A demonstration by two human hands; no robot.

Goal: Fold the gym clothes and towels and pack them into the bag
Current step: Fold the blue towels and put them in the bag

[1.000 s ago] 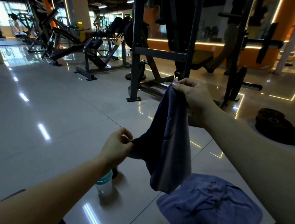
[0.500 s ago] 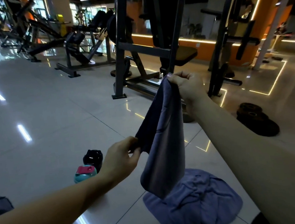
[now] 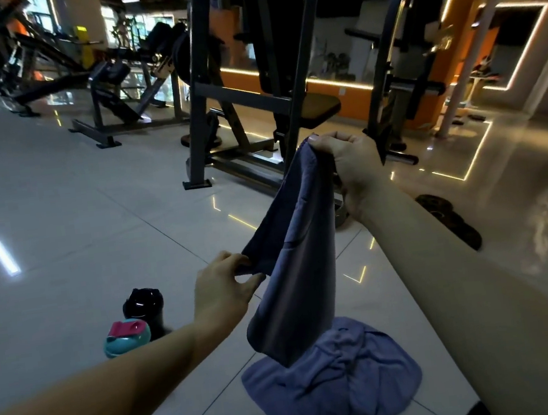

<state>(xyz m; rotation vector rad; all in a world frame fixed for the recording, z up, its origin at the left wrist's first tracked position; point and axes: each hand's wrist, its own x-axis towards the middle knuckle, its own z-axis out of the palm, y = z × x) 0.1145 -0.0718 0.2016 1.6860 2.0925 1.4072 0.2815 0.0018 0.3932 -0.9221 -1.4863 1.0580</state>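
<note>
A blue-grey garment (image 3: 293, 267) hangs in the air in front of me, draped and partly doubled over. My right hand (image 3: 346, 160) grips its top corner, raised at arm's length. Lower and to the left, my left hand (image 3: 224, 292) pinches another edge of the same garment between thumb and fingers. Below it, a second blue-purple cloth (image 3: 335, 382) lies crumpled on the tiled floor. No bag is in view.
A teal bottle with a pink lid (image 3: 126, 335) and a black bottle (image 3: 144, 306) stand on the floor to the left. A dark metal gym rack (image 3: 252, 96) stands straight ahead. Black weight plates (image 3: 449, 216) lie at the right.
The view has shifted, bringing both bottles into sight at the left. My left hand has loosened and re-pinched the garment's edge; the right hand keeps its hold up high.
</note>
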